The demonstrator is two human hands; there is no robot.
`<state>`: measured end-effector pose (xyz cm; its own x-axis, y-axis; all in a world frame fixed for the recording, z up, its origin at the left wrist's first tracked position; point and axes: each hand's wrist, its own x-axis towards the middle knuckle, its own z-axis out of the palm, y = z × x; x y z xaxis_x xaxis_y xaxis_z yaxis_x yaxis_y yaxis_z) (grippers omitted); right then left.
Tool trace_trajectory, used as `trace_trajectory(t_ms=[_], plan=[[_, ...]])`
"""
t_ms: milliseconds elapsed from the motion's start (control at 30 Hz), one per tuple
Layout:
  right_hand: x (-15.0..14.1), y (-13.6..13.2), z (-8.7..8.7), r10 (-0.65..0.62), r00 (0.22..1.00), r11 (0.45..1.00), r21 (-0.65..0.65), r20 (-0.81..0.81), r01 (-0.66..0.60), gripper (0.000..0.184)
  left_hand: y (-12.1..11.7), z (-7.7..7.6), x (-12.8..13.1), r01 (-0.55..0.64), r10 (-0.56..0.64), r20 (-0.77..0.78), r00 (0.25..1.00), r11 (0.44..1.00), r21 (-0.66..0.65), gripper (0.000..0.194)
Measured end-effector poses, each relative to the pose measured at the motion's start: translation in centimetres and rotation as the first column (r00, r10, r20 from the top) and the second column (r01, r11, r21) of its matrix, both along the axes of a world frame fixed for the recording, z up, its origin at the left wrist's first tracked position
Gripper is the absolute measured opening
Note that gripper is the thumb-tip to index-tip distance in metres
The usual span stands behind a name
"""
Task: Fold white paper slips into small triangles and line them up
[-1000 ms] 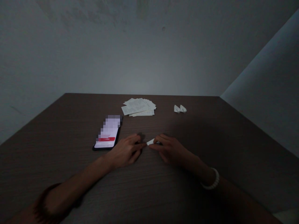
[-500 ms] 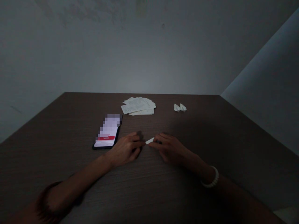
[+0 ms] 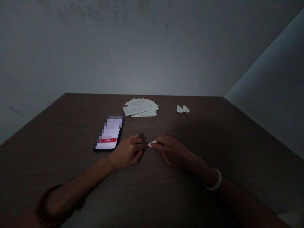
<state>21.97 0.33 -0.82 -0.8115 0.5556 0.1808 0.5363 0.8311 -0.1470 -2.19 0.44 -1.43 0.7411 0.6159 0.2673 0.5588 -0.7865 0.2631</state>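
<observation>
A small white piece of folded paper (image 3: 152,143) lies on the table between my hands, ending in a point on its left. My left hand (image 3: 128,150) has its index fingertip at that pointed end. Its thumb is bent and apart from the index finger, and the other fingers are curled. From the other side, my right hand (image 3: 172,150) closes over the paper, a finger or thumb lying on its face. The right hand hides the rest of the paper.
A phone (image 3: 109,133) with a lit screen lies beside my left hand. Farther back sits a pile of printed paper slips (image 3: 141,107). To its right stands a small folded paper shape (image 3: 183,109) with two peaks. A wall (image 3: 142,57) rises behind the brown table (image 3: 78,110).
My right finger or thumb has shifted slightly over the paper, which now shows as a smaller triangle. My left hand stays in nearly the same place.
</observation>
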Motion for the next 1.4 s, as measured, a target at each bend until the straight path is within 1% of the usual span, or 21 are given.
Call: trace_trajectory(t_ms=[267, 467, 633, 800, 933, 1100, 1400], plan=[[0.0, 0.1, 0.0, 0.006, 1.0, 1.0, 0.005, 0.01, -0.006, 0.043, -0.2, 0.3, 0.1, 0.007, -0.005, -0.068, 0.998, 1.0, 0.026, 0.03], [-0.1, 0.1, -0.2, 0.002, 1.0, 1.0, 0.024, 0.015, -0.003, 0.044, -0.1, 0.3, 0.1, -0.015, 0.02, -0.069, 0.997, 0.997, 0.07, 0.034], [-0.1, 0.1, -0.1, -0.005, 1.0, 1.0, -0.002, 0.012, 0.005, 0.043, -0.2, 0.5, 0.2, -0.009, 0.017, -0.12, 0.993, 0.998, 0.068, 0.034], [-0.2, 0.1, 0.2, -0.006, 1.0, 1.0, -0.001, 0.024, 0.006, 0.045, -0.2, 0.9, 0.4, -0.003, 0.014, -0.166, 0.986, 0.998, 0.062, 0.032], [-0.1, 0.0, 0.4, -0.007, 1.0, 1.0, 0.0, 0.014, 0.007, 0.044, -0.1, 1.0, 0.5, -0.008, 0.016, -0.148, 0.989, 0.998, 0.054, 0.033], [-0.1, 0.0, 0.2, -0.007, 0.999, 1.0, 0.008, 0.031, 0.007, 0.043, -0.1, 1.1, 0.5, -0.013, 0.018, -0.139, 0.99, 0.999, 0.038, 0.034], [0.2, 0.1, -0.1, -0.008, 1.0, 1.0, 0.002, 0.007, 0.008, 0.036, 0.0, 0.5, 0.3, -0.021, 0.028, -0.131, 0.991, 0.998, 0.053, 0.033]])
